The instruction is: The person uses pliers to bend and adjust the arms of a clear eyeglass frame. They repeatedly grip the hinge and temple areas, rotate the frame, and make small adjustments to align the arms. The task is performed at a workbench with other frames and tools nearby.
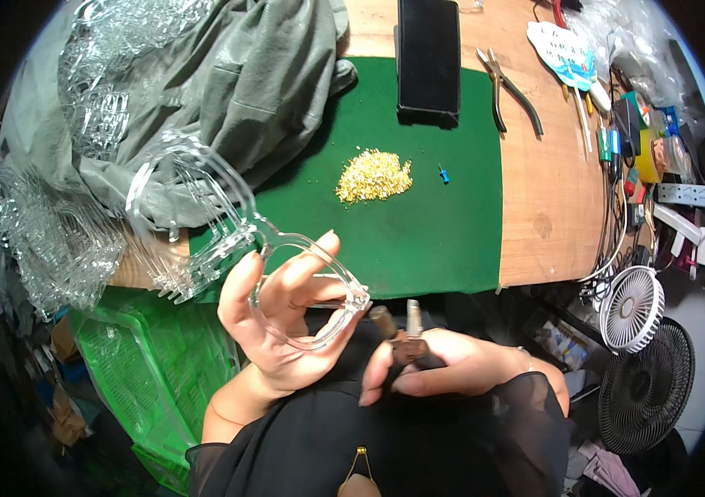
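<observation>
My left hand (274, 331) is closed on a clear plastic eyeglass frame (263, 277), held tilted above the table's near edge. One rim faces up among my fingers, and its hinge end points to the right. My right hand (452, 364) grips a pair of pliers (407, 346) with a worn brown joint. The two jaws point up and stand apart, close to the hinge end; I cannot tell whether they touch it. Beyond my hands, a heap of small gold-coloured metal pieces (373, 176) lies on a green mat (443, 240).
Clear eyeglass frames (54, 240) pile up at the left by a grey cloth (236, 91). A black-screened device (428, 62), a blue pin (444, 174) and cutting pliers (508, 91) lie farther back. A green crate (149, 373) stands lower left, fans (632, 308) at right.
</observation>
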A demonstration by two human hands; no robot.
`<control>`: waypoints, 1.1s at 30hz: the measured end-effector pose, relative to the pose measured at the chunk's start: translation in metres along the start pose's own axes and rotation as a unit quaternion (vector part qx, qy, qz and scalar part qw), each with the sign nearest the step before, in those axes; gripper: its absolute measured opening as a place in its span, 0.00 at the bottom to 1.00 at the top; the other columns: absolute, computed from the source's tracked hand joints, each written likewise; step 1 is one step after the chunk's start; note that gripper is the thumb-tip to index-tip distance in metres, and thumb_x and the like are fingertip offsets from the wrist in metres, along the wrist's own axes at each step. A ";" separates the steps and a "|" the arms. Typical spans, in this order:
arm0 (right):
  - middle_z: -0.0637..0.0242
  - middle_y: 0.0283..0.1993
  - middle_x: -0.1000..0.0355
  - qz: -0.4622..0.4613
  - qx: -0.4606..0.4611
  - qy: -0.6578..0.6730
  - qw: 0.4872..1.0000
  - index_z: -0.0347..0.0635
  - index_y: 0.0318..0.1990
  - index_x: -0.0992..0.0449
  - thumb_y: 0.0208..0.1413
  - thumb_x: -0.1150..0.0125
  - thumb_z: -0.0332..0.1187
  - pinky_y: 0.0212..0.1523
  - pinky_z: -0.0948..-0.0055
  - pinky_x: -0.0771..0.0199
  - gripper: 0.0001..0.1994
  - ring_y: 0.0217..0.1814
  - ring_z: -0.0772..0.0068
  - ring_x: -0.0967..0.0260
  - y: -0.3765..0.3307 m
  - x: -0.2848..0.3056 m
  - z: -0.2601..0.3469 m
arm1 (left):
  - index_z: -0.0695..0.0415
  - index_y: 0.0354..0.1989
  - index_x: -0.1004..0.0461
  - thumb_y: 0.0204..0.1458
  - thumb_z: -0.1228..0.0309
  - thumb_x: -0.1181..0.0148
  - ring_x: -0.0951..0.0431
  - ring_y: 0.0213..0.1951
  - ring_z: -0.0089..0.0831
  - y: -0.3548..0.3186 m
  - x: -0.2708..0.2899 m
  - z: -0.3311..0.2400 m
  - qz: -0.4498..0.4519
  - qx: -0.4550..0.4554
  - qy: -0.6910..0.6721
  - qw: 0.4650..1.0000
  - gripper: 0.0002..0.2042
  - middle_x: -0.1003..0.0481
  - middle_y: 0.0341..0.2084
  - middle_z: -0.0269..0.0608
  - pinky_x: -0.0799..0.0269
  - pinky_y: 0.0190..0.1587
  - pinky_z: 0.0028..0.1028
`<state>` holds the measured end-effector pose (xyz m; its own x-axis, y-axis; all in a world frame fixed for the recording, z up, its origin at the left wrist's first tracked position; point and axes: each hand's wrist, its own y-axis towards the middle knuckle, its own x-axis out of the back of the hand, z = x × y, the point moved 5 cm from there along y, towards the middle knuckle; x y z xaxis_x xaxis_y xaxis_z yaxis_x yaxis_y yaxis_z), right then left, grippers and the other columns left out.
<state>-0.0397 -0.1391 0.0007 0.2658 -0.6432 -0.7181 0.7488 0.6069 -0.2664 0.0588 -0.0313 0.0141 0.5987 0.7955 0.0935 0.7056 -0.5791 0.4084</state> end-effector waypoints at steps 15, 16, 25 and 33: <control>0.58 0.28 0.34 -0.417 0.215 -0.576 0.670 0.36 0.33 0.31 0.44 0.44 0.21 0.31 0.68 0.35 0.07 0.29 0.56 0.35 0.008 0.082 0.017 | 0.50 0.64 0.74 0.45 0.84 0.43 0.27 0.32 0.27 0.013 0.003 -0.004 -0.042 0.187 -0.364 0.911 0.47 0.41 0.53 0.60 0.28 0.38 0.28; 0.58 0.28 0.34 -0.408 0.209 -0.581 0.673 0.36 0.33 0.31 0.43 0.44 0.20 0.31 0.68 0.35 0.08 0.30 0.56 0.35 0.009 0.082 0.018 | 0.50 0.64 0.74 0.44 0.85 0.43 0.27 0.31 0.27 0.013 0.003 -0.002 -0.044 0.196 -0.379 0.903 0.47 0.41 0.53 0.60 0.28 0.38 0.28; 0.58 0.31 0.34 -0.371 0.188 -0.624 0.662 0.38 0.35 0.32 0.34 0.45 0.19 0.35 0.63 0.35 0.14 0.34 0.52 0.36 0.018 0.073 0.017 | 0.50 0.65 0.72 0.43 0.85 0.42 0.29 0.31 0.27 0.014 0.008 0.004 -0.065 0.221 -0.413 0.881 0.47 0.41 0.54 0.59 0.28 0.38 0.27; 0.60 0.43 0.37 -0.311 0.132 -0.721 0.604 0.36 0.43 0.33 0.36 0.43 0.21 0.41 0.65 0.35 0.20 0.41 0.59 0.35 0.025 0.064 0.032 | 0.58 0.63 0.69 0.43 0.83 0.44 0.29 0.25 0.23 -0.001 0.018 -0.003 -0.075 0.176 -0.381 0.904 0.43 0.35 0.45 0.61 0.29 0.31 0.22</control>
<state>0.0150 -0.1802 -0.0316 -0.0078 -0.5622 0.8270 0.9965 0.0641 0.0529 0.0678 -0.0165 0.0182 0.4795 0.5926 -0.6472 0.7966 -0.6033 0.0378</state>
